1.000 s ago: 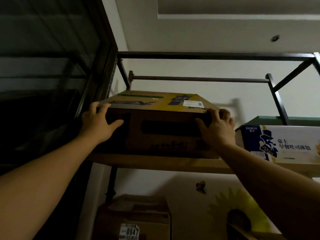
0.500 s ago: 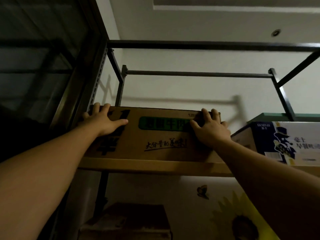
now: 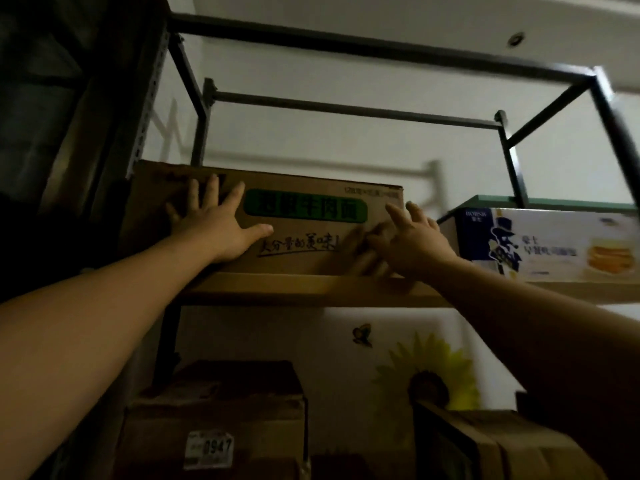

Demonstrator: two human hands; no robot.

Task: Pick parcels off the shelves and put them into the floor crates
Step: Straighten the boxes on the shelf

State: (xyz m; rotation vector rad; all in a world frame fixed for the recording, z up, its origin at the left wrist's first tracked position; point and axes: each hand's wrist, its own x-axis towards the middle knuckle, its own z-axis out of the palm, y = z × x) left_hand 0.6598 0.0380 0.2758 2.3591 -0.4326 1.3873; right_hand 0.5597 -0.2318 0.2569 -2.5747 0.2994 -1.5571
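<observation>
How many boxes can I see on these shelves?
4: a green-labelled brown box and a blue-and-white box on the upper shelf; a 0947-labelled box and a dark box below. Others may be hidden.

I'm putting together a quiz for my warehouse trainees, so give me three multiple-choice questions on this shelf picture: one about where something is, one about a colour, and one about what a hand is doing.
1. Where is the carton with the 0947 sticker?
A) on the top board
B) on the level below the brown box
C) in a hand

2. What colour is the label panel on the brown box?
A) red
B) blue
C) green

3. How is the left hand placed?
A) flat on the box front, fingers spread
B) curled over the box top
C) hanging clear of the box

Answers: 1 B, it shows under the wooden shelf board; 2 C, the printed panel is green; 3 A, the hand lies flat with straight fingers on the cardboard.
</observation>
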